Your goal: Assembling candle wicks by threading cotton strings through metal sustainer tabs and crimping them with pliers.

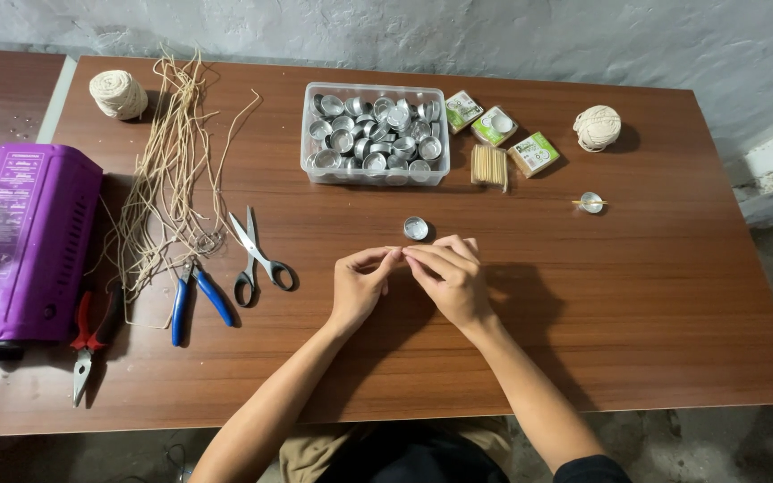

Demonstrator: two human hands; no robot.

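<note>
Purple appliance (20, 246): at the left edge of the wooden table (655, 295), well apart from both hands.
Red-handled pliers (89, 344): just beside the appliance, jaws toward the near edge.
Cut wick strands (167, 170): loose bundle, long axis running away from the person.
Blue-handled cutters (194, 300): at the foot of the strands.
Scissors (257, 259): left of the hands, blades pointing to the far left.
Left hand (360, 286): fingertips drawn together, meeting the right hand's; whatever is pinched is too small to tell.
Empty metal candle cup (416, 228): upright, just beyond the meeting fingertips, not touched.
Right hand (447, 275): fingers pinched toward the left hand; nearer of the two to the cup.
Clear tub of metal cups (375, 134): farther back, straight beyond the hands.
Toothpick bundle (489, 165): right of the tub.
Cup with stick across it (591, 202): well to the right.
</note>
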